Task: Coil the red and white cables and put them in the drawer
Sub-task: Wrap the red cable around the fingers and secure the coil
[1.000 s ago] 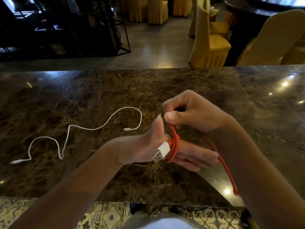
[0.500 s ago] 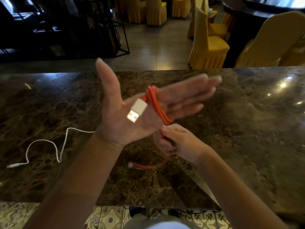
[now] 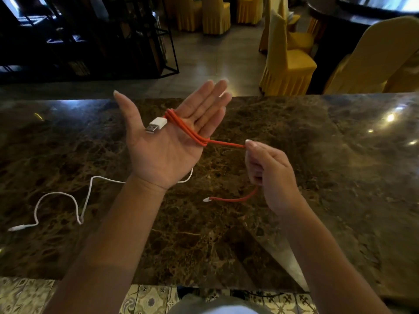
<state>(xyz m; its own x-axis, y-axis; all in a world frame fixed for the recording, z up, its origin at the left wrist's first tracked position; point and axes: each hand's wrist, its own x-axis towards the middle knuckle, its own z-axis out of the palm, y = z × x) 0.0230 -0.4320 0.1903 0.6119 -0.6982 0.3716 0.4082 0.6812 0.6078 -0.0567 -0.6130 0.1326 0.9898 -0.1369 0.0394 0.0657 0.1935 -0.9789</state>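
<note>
The left hand (image 3: 167, 141) is spread flat, palm up, above the bench (image 3: 317, 177), with loops of the red cable (image 3: 188, 130) wound round its fingers and the white USB plug (image 3: 156, 125) lying on the palm. The right hand (image 3: 269, 175) pinches the red cable's loose stretch. The white cable (image 3: 68, 200) lies on the bench at left.

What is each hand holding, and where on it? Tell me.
The right hand pinches the red cable near its free end, the small plug dangling below. The left hand is flat and open, no grip; the cable's loops wrap around its fingers.
</note>
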